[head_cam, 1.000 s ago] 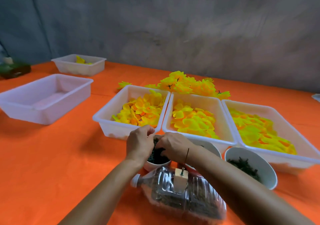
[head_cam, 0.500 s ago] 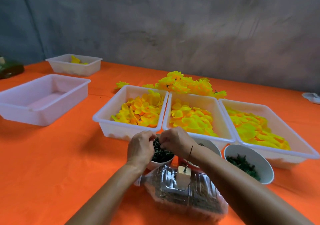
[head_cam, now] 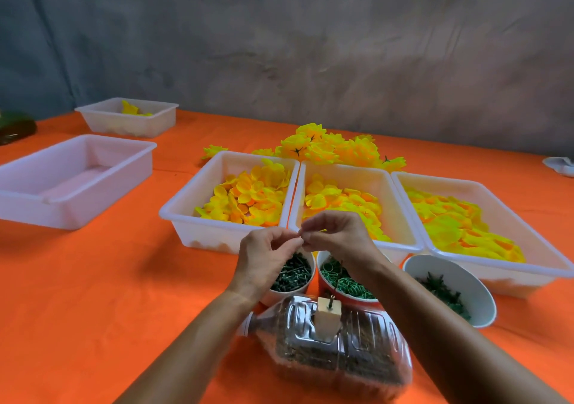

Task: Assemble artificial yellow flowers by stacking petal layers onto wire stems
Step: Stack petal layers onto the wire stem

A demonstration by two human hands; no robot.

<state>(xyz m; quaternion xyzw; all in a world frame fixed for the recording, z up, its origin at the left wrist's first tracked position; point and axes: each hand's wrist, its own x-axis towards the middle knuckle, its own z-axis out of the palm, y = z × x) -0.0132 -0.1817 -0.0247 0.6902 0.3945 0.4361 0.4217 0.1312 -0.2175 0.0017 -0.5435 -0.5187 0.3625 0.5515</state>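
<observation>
- Left hand [head_cam: 267, 260] and right hand [head_cam: 337, 237] raised together above the small cups, fingertips meeting between them; both pinch shut on something tiny at the meeting point, too small to identify.
- Directly below the hands: a white cup of dark green stem pieces [head_cam: 292, 274], partly hidden by the left hand.
- Just beside it, a red-walled cup of green rings [head_cam: 340, 279], partly covered by the right wrist.
- Further right, a larger white bowl [head_cam: 450, 288] with dark green star-shaped pieces on its floor.
- Nearest the camera, a clear plastic bottle [head_cam: 335, 347] lies on its side, cap to the left, filled with brownish material. A small pale block [head_cam: 327, 313] sits on its upper side, with a thin wire [head_cam: 335, 282] standing up from it, bare.
- Behind the cups, three white trays side by side, all holding yellow petal layers: left tray [head_cam: 186, 211], middle tray [head_cam: 400, 217], right tray [head_cam: 528, 267]. Petals in the right tray look greener-yellow.
- Behind the trays, a heap of finished yellow flowers [head_cam: 335, 149] on the orange tablecloth [head_cam: 93, 295].
- Far left: an empty-looking white tray [head_cam: 71, 180]; beyond it, a smaller tray [head_cam: 127, 117] with a few yellow pieces inside.
- Dark green object [head_cam: 15, 127] at the left edge, cropped; cannot identify.
</observation>
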